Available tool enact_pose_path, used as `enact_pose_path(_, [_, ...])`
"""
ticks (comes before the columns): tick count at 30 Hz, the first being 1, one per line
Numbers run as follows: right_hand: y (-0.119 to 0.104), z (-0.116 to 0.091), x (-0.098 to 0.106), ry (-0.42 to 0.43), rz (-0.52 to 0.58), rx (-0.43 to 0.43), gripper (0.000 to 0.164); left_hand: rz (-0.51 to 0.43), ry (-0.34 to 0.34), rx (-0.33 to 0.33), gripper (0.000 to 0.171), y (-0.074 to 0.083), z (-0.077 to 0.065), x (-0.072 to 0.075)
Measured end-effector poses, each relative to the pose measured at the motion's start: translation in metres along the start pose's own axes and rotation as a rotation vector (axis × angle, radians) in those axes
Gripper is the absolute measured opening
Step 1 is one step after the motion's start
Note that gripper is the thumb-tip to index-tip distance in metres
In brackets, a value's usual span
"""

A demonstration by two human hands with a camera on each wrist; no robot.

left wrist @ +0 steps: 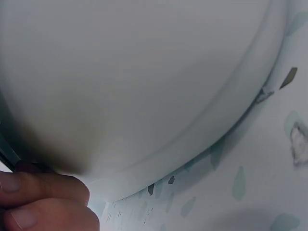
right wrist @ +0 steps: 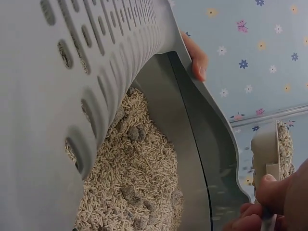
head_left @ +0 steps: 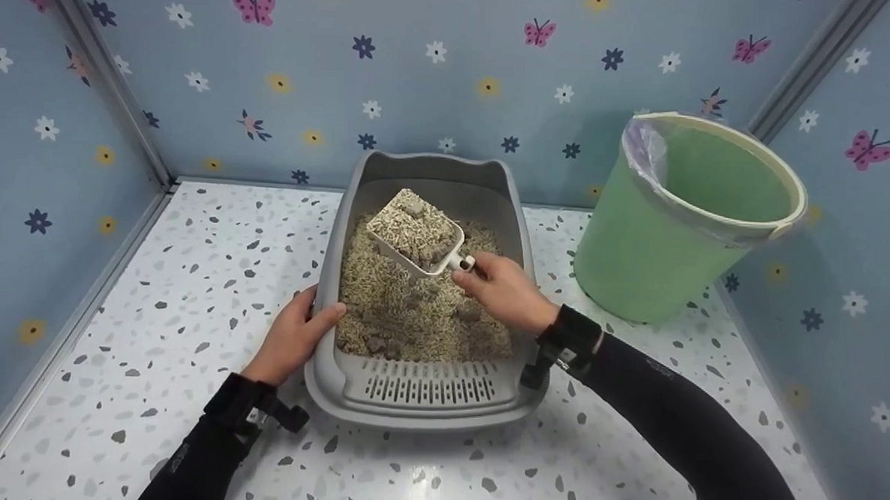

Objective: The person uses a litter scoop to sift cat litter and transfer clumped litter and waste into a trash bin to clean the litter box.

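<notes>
Between flowered walls [head_left: 467, 78], speckled flooring [head_left: 204, 269], apparently, bears a litter tray [head_left: 422, 419].

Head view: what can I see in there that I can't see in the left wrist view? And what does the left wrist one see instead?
Only the head view: the right hand holding a scoop heaped with litter, the green bin, and the flowery, butterfly-covered wall.

Only the left wrist view: a close-up of the smooth outer side of the tray.

Both: the left hand, the tray itself, and the speckled surface around it.
</notes>
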State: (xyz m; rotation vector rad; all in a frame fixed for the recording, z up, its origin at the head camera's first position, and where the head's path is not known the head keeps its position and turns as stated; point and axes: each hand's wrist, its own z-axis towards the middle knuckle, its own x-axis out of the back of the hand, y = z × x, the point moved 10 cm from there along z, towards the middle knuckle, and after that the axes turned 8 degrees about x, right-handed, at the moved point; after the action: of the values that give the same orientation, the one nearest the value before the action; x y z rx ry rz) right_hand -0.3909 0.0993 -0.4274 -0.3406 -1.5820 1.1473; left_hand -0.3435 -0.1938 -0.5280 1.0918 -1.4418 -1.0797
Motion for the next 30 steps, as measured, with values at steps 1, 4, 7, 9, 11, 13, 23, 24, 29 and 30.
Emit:
enact_pose_path(1, [0.0, 0.0, 0.0, 0.005, 0.0, 0.006, 0.017, 0.005, 0.003, 0.001, 0.069, 0.0, 0.0, 0.0])
enact_pose_path(4, [0.0, 0.001, 0.002, 0.019, -0.009, 0.018, 0.017, 0.026, 0.008, -0.002, 0.069, 0.0, 0.0, 0.0])
enact_pose_path(7, [-0.001, 0.0, 0.003, 0.027, -0.022, 0.027, 0.016, 0.044, 0.011, 0.0, 0.069, -0.001, 0.0, 0.0])
enact_pose_path(9, [0.0, 0.0, 0.003, 0.026, -0.025, 0.024, 0.015, 0.047, 0.007, 0.0, 0.068, -0.002, -0.001, 0.0])
enact_pose_path(11, [0.001, 0.0, 0.002, 0.021, -0.015, 0.014, 0.014, 0.038, 0.002, -0.002, 0.068, -0.002, -0.001, 0.0])
enact_pose_path(13, [0.002, 0.0, 0.002, 0.018, -0.01, 0.006, 0.013, 0.031, 0.003, -0.003, 0.068, -0.003, -0.001, 0.0])
enact_pose_path(23, [-0.001, -0.005, 0.013, -0.08, -0.181, -0.017, 0.019, -0.007, 0.002, -0.007, 0.07, -0.001, 0.0, -0.002])
enact_pose_path(24, [-0.002, -0.006, 0.015, -0.098, -0.211, -0.017, 0.019, -0.005, 0.004, -0.008, 0.071, -0.001, 0.0, -0.002])
enact_pose_path(29, [-0.004, -0.016, 0.031, -0.213, -0.355, -0.053, 0.022, 0.003, 0.018, -0.005, 0.072, -0.002, 0.001, 0.0])
enact_pose_path(30, [-0.005, -0.019, 0.034, -0.241, -0.386, -0.061, 0.024, 0.001, 0.017, -0.006, 0.072, -0.001, 0.001, 0.0])
